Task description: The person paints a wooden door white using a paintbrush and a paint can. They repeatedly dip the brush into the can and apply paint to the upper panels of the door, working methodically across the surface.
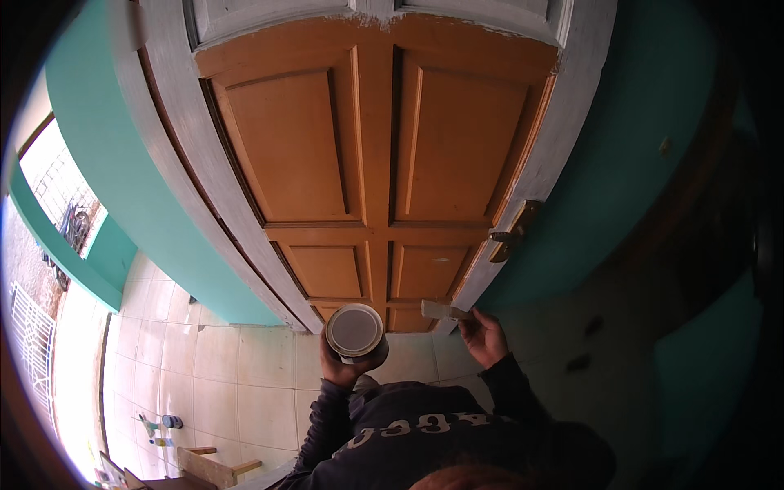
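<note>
My left hand [344, 367] holds a round paint can [354, 331] from below and the side; its top shows a flat greyish-white surface inside a metal rim. At the right, my right hand [485, 337] is closed on the handle of a flat paintbrush [440, 310], whose pale bristles point left. Before me stands a panelled wooden door [375, 141], orange-brown on its middle and lower panels. White paint covers its side stiles and the part above, with a ragged edge at the top middle. On the right stile sits a brass door handle [507, 236].
A wooden stool [205, 468] stands on the tiled floor [263, 392] at lower left, near a small can [172, 421] and bottles [148, 425]. Green walls [141, 184] flank the door. Beyond an opening at left are a motorcycle [75, 226] and a white metal gate [32, 343].
</note>
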`<action>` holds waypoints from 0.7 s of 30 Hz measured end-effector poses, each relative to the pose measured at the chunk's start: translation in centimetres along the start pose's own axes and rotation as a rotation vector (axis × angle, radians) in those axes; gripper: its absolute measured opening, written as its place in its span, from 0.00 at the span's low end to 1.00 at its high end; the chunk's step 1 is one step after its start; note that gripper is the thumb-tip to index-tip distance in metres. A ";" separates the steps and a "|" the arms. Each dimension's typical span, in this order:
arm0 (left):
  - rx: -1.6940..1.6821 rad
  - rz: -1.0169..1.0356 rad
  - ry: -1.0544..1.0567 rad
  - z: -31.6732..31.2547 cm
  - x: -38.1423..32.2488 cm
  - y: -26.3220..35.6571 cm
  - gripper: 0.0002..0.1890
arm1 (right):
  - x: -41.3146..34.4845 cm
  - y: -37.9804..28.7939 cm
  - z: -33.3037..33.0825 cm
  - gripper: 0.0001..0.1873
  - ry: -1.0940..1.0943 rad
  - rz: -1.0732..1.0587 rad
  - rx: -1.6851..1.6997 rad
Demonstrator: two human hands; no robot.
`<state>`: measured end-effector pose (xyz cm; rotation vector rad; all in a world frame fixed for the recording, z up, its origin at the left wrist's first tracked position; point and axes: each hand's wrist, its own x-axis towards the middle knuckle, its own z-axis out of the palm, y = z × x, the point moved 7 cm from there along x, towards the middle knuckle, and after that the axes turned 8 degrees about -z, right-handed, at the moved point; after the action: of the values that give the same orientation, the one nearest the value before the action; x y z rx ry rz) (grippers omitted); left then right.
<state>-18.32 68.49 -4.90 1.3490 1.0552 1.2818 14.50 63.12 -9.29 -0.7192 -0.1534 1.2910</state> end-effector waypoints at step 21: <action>-0.048 -0.002 -0.136 -11.4 4.8 1.7 0.66 | -3.9 6.8 21.8 0.09 -0.337 -0.187 -0.222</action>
<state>-29.37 73.80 -2.64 1.3779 0.9263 1.1892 -2.92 68.93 4.87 -0.6528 -0.6316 1.2173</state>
